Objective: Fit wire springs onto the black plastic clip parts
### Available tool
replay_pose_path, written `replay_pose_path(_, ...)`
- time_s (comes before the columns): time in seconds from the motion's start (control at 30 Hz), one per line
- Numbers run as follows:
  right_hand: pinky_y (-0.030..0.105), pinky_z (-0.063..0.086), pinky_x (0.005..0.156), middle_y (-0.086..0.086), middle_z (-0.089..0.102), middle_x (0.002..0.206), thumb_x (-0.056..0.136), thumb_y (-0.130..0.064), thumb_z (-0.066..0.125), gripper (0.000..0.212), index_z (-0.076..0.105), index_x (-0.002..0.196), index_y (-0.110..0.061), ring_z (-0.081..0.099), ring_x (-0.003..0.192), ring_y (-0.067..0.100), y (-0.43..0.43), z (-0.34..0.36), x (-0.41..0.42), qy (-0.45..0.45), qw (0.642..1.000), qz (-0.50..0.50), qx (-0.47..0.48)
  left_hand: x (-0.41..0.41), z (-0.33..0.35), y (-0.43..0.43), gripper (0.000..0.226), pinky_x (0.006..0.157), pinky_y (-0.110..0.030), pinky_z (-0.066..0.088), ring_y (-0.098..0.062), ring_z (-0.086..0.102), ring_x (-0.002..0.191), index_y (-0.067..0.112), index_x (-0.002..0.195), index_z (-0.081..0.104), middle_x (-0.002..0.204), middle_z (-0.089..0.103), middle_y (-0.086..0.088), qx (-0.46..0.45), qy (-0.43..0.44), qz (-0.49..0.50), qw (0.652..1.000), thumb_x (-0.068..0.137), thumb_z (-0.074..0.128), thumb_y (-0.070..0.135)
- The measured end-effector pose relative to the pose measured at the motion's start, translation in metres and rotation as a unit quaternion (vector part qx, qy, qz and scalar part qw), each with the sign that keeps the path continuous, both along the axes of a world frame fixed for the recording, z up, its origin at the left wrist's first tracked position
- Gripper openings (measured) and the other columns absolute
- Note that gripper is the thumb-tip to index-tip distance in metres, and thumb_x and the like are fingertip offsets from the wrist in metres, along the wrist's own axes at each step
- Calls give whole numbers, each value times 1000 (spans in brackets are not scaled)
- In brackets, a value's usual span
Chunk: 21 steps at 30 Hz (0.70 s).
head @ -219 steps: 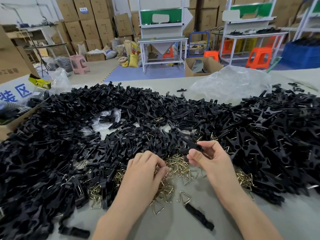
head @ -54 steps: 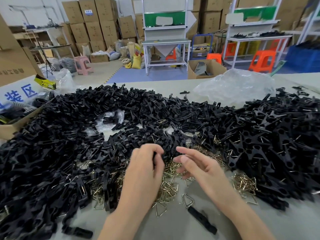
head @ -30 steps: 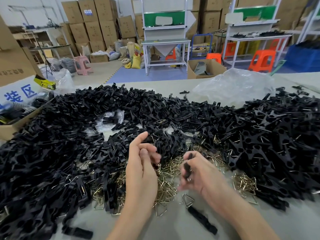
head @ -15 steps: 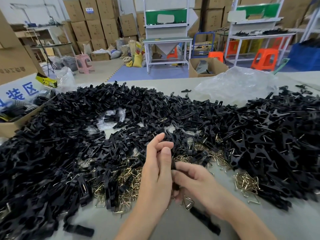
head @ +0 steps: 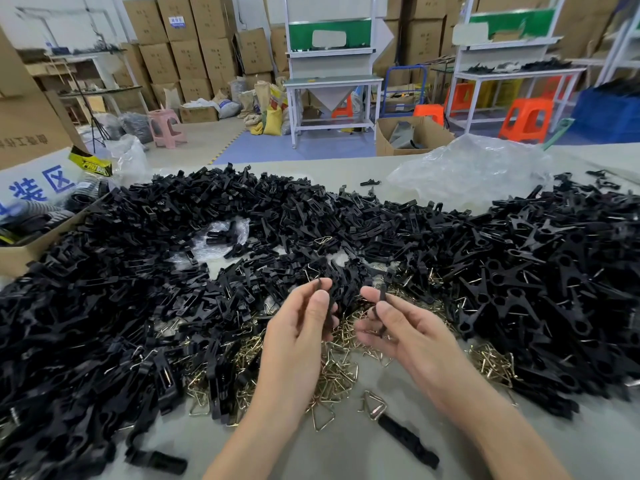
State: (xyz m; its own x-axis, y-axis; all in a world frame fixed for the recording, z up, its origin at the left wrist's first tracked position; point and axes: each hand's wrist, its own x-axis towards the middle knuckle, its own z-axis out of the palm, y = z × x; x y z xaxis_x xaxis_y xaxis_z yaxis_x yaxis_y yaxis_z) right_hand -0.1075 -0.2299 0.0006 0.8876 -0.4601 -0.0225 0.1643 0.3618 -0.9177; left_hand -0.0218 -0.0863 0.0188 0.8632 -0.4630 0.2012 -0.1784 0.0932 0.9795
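Note:
My left hand (head: pixel 298 334) is raised over the table and pinches a thin black clip part (head: pixel 329 299) between thumb and fingers. My right hand (head: pixel 398 327) is beside it, a little apart, and pinches another black clip part (head: pixel 382 299) upright. Under both hands lies a loose heap of brass-coloured wire springs (head: pixel 336 372). A wide mound of black plastic clip parts (head: pixel 138 289) rings the springs on the left, back and right. One spring (head: pixel 374 405) and a single clip part (head: pixel 408 441) lie on bare table near my right forearm.
A cardboard box (head: pixel 31 244) stands at the left table edge. A crumpled clear plastic bag (head: pixel 474 171) lies at the back right, a smaller one (head: pixel 221 237) within the pile. Another clip part (head: pixel 156 460) sits at the front left. Workbenches, stools and stacked cartons fill the room behind.
My hands, pressed together over one spot half a second ago, have drawn apart and risen slightly. Each now holds its own black part.

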Motion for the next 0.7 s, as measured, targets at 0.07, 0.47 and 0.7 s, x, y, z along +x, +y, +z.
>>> replay_pose_path(0.07, 28, 59, 83, 4, 76, 95, 86, -27, 64, 32, 78, 114, -21, 72, 99, 15, 0, 1, 0, 0, 1000, 4, -11, 0, -2, -2, 24, 74, -19, 54, -5, 69, 83, 35, 116, 67, 93, 75, 7, 18, 4, -24, 1000, 96, 55, 35)
replay_pose_path(0.47, 23, 59, 75, 9, 76, 100, 77, -16, 72, 32, 80, 108, -17, 73, 88, 16, -3, 6, -1, -24, 999, -5, 30, -6, 1, -2, 26, 74, -23, 55, -10, 68, 82, 40, 98, 70, 89, 74, 5, 18, -2, -58, 998, 100, 59, 17)
replay_pose_path(0.7, 22, 58, 80, 9, 77, 102, 75, -12, 73, 36, 79, 110, -18, 74, 96, 18, -2, 8, -2, -33, 999, -12, 39, -9, 4, -1, 36, 86, -25, 58, -9, 70, 96, 30, 121, 67, 105, 74, 3, 8, 43, -127, 991, 99, 57, 4)
